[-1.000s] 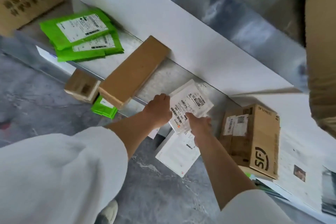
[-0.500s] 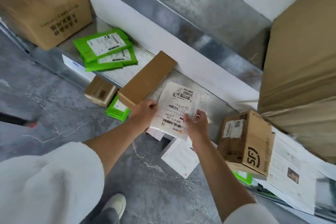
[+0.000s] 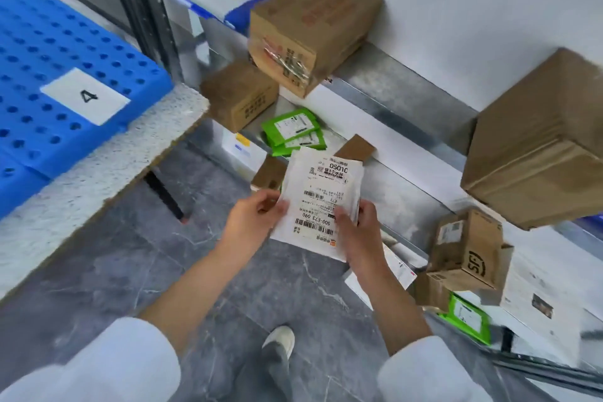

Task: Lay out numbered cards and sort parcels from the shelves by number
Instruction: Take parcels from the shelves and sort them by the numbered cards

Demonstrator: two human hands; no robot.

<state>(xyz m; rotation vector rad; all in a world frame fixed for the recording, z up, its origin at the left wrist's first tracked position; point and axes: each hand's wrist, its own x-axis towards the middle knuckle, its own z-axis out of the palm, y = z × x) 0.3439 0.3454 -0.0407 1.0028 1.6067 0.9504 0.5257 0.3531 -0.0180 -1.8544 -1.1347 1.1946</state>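
A flat white parcel (image 3: 321, 196) with a printed shipping label and barcodes is held up in front of the shelves, off the shelf. My left hand (image 3: 254, 217) pinches its left edge and my right hand (image 3: 357, 232) grips its lower right edge, thumb on the label. A white card marked 4 (image 3: 85, 96) lies on a blue perforated pallet (image 3: 39, 42) at the upper left. Behind the parcel, green parcels (image 3: 293, 130) lie on the low shelf (image 3: 401, 186).
Brown cartons sit on the shelves: one (image 3: 310, 29) above, one (image 3: 239, 95) below it, a large one (image 3: 538, 143) at right, and an SF box (image 3: 470, 248) lower right. A green parcel (image 3: 466, 316) and a white parcel (image 3: 396, 268) lie low. A speckled board (image 3: 107, 166) juts out at left.
Both hands have lifted the white parcel off the low shelf and brought it closer. The view has pulled back and swung left, bringing the blue pallet and card 4 into sight.
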